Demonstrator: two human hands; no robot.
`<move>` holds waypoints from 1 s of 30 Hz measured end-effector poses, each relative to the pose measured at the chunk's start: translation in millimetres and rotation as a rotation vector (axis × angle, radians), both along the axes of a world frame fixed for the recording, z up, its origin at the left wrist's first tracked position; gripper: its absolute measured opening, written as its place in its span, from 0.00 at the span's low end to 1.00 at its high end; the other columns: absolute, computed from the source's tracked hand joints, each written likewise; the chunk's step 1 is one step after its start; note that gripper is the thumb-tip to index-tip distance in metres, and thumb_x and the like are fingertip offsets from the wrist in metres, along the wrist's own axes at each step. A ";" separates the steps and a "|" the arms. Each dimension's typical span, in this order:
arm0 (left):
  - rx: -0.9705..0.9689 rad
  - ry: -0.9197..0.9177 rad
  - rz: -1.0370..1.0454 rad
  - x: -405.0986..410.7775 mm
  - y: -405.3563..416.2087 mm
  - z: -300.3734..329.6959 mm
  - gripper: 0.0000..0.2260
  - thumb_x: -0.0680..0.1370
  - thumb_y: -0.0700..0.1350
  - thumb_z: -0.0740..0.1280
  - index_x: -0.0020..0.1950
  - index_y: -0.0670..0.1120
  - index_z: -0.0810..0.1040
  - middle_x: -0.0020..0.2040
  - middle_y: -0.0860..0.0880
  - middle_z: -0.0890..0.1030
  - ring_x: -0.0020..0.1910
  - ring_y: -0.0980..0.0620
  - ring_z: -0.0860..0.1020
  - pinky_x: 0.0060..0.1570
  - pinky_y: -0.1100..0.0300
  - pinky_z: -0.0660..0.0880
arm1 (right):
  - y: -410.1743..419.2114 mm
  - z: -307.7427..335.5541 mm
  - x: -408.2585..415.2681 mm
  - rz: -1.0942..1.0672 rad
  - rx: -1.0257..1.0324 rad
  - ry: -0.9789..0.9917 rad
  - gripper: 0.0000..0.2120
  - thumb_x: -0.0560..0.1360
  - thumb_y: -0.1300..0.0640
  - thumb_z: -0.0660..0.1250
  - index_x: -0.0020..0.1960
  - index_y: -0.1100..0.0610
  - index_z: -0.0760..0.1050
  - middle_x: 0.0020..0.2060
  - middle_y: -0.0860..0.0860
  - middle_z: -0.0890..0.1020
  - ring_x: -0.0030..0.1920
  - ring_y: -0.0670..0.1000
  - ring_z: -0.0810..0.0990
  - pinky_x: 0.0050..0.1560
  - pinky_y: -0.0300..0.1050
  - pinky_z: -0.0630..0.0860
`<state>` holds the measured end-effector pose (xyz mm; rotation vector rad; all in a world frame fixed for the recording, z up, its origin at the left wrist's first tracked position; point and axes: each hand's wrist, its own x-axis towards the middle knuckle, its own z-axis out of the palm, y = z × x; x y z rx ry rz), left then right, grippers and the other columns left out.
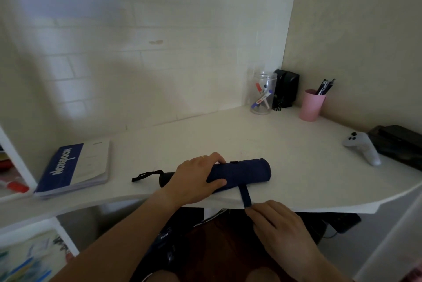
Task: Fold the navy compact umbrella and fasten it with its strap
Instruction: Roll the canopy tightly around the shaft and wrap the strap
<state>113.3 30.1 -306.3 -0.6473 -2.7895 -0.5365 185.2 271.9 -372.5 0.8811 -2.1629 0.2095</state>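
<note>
The navy compact umbrella (245, 173) lies rolled up on the white desk (285, 144), near the front edge, with its black handle and wrist loop (146, 176) pointing left. My left hand (196, 179) grips the roll around its middle, thumb in front and fingers over the top. The navy strap (246, 196) hangs down from the roll over the desk's front edge. My right hand (274, 220) pinches the strap's free end just below the desk edge.
A blue and white notebook (73, 167) lies at the left. At the back right stand a clear jar of markers (262, 94), a black speaker (286, 89) and a pink cup of pens (311, 104). A white game controller (363, 148) lies at the right.
</note>
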 end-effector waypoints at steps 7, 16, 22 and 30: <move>-0.006 0.250 -0.124 14.5 14.4 -7.1 0.17 0.74 0.51 0.72 0.59 0.53 0.73 0.54 0.52 0.77 0.45 0.51 0.77 0.46 0.57 0.72 | -14.7 45.4 -5.1 0.125 0.000 -0.173 0.10 0.73 0.61 0.67 0.52 0.55 0.84 0.47 0.48 0.86 0.45 0.47 0.83 0.42 0.42 0.81; 0.006 0.440 -0.132 22.5 20.4 -21.8 0.16 0.71 0.45 0.75 0.55 0.50 0.73 0.54 0.47 0.77 0.45 0.51 0.73 0.46 0.60 0.63 | -7.1 84.0 -38.6 -0.030 -0.560 -0.658 0.08 0.68 0.61 0.79 0.42 0.49 0.86 0.35 0.44 0.87 0.37 0.41 0.84 0.41 0.34 0.81; 0.013 0.487 -0.149 21.8 19.0 -27.3 0.14 0.73 0.44 0.74 0.55 0.49 0.74 0.55 0.46 0.77 0.46 0.50 0.74 0.47 0.57 0.70 | -3.1 97.0 -47.7 -0.061 -0.463 -0.780 0.06 0.72 0.58 0.75 0.45 0.47 0.86 0.34 0.41 0.86 0.35 0.38 0.84 0.43 0.35 0.81; -0.009 0.526 -0.179 23.4 19.2 -28.8 0.10 0.74 0.42 0.73 0.53 0.47 0.76 0.55 0.45 0.78 0.47 0.47 0.75 0.50 0.53 0.74 | -4.3 104.7 -52.7 -0.150 -0.405 -0.818 0.07 0.67 0.56 0.79 0.42 0.47 0.85 0.32 0.42 0.86 0.34 0.39 0.83 0.41 0.35 0.79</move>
